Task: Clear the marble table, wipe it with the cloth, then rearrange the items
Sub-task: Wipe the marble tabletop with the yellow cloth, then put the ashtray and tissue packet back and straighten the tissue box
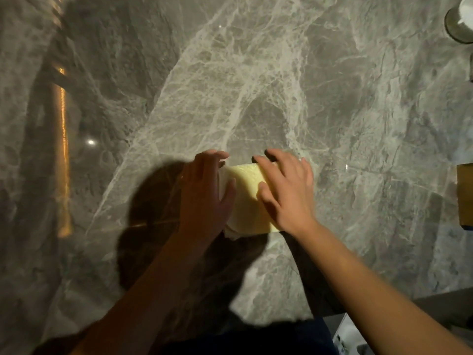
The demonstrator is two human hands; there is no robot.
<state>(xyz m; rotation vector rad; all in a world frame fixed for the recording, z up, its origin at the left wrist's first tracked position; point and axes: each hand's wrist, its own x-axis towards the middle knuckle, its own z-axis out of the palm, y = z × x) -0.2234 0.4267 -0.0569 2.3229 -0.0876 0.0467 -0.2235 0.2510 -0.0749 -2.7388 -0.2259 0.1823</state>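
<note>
Reaching in from six o'clock, the left hand (204,193) and right hand (286,190) lie flat with fingers spread, gripping nothing, pressing the nine and three o'clock sides of the yellow cloth (247,198) near the middle of the marble table (332,98).

This looks like a dimly lit home interior, perhaps a dining room. A polished grey marble worktop (332,98) with white veins mirrors a warm strip of lamplight (62,149). A glass vessel (458,24) and a wooden block (465,196) stand toward its right side.
</note>
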